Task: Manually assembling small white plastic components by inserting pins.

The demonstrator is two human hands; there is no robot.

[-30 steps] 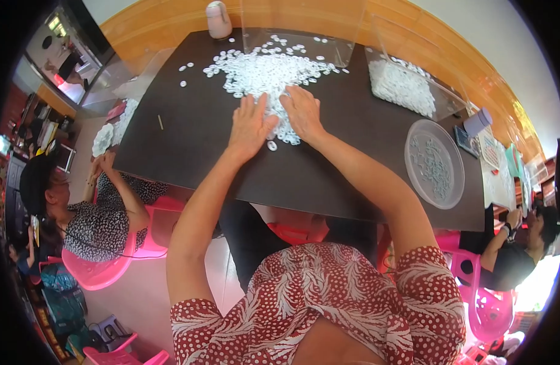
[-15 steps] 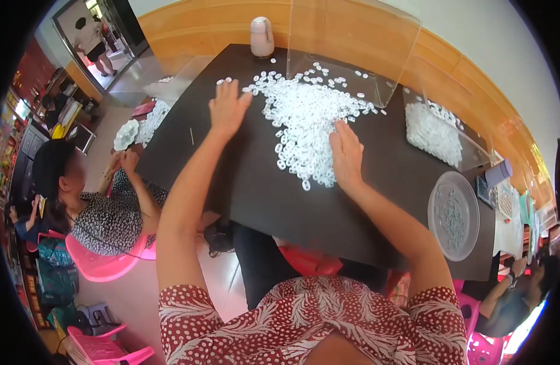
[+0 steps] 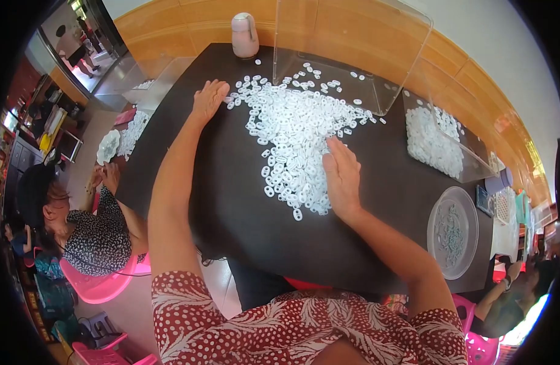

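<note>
A heap of small white oval pieces with two holes each [image 3: 292,121] spreads over the dark table. At its far left edge my left hand [image 3: 210,98] rests near the tabletop, fingers stretched out beside the outermost pieces. My right hand [image 3: 343,176] stands on edge along the right flank of the heap, its fingers extended and the palm side against the pieces. Neither hand grips anything that I can see. Several loose pieces lie scattered at the far side, near a transparent plastic panel [image 3: 353,36].
A transparent bin [image 3: 435,143] at the right holds more white pieces. Nearer, a round plastic tray [image 3: 473,243] contains small greyish-green bits. A pale pitcher [image 3: 245,38] stands at the far edge. A person [image 3: 100,231] sits at the left, by another white pile [image 3: 134,132].
The heap has shifted nearer in the picture and its near end has spread. My right hand stays along its right flank; my left hand has moved slightly left, still at the far left edge.
</note>
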